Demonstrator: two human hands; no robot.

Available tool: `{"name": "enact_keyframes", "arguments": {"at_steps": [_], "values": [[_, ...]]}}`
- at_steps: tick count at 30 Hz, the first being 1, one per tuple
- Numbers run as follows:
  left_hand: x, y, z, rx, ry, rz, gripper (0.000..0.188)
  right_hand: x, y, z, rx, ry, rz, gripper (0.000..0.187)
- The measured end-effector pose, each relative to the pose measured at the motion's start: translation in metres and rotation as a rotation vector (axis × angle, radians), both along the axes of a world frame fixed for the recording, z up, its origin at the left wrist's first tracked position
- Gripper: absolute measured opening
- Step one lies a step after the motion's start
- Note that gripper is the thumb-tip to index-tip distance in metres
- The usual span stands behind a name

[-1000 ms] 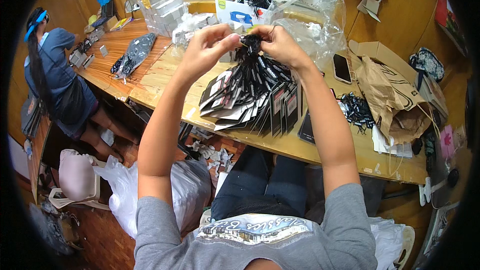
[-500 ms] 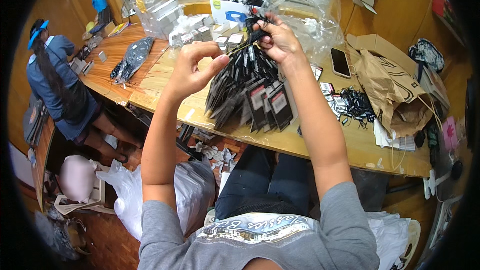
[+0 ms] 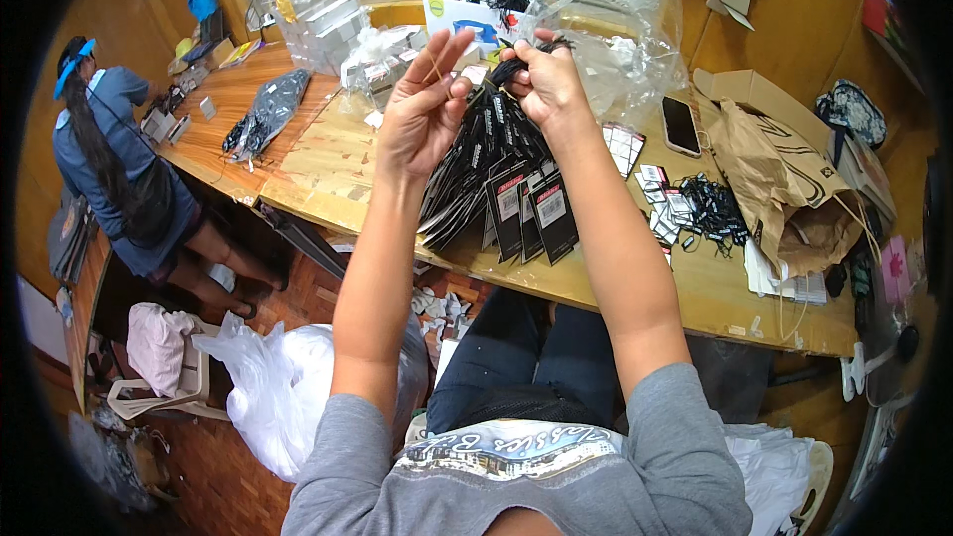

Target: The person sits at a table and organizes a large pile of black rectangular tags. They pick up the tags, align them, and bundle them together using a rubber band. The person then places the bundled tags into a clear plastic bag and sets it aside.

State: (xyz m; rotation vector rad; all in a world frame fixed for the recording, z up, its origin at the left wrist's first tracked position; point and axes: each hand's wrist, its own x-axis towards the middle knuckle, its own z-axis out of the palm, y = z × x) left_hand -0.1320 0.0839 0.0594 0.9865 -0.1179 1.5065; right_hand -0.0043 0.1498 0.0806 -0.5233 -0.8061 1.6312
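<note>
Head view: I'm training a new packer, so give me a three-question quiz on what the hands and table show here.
1. True or false: the right hand grips the top of the bundle of black tags.
2. What does the left hand pinch? A) a thin band B) a phone C) a paper bag
3. Which dark flat thing lies on the table right of the bundle, near the paper bag?

Key: 1 true; 2 A, a thin tan band; 3 the phone.
</note>
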Motion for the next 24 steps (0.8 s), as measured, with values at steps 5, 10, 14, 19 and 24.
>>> {"name": "enact_keyframes", "arguments": {"at_steps": [5, 10, 14, 19, 24], "values": [[0.002, 0.026, -0.007, -0.223, -0.172, -0.146, 0.045, 0.003, -0.017, 0.009, 0.456, -0.219, -0.053, 0.03], [-0.003, 0.026, -0.002, -0.336, 0.142, 0.164, 0.037, 0.01, -0.024, 0.017, 0.722, -0.404, 0.057, 0.03], [0.004, 0.016, 0.011, -0.341, 0.606, 0.415, 0.034, 0.004, -0.015, 0.022, 0.487, -0.258, 0.081, 0.033], [-0.011, 0.03, 0.003, -0.421, 0.346, 0.3, 0.044, -0.001, -0.008, 0.018, 0.465, 0.003, 0.176, 0.036], [-0.019, 0.036, -0.008, -0.584, -0.167, 0.06, 0.046, 0.001, -0.016, 0.015, 0.559, -0.066, 0.265, 0.037]]}}
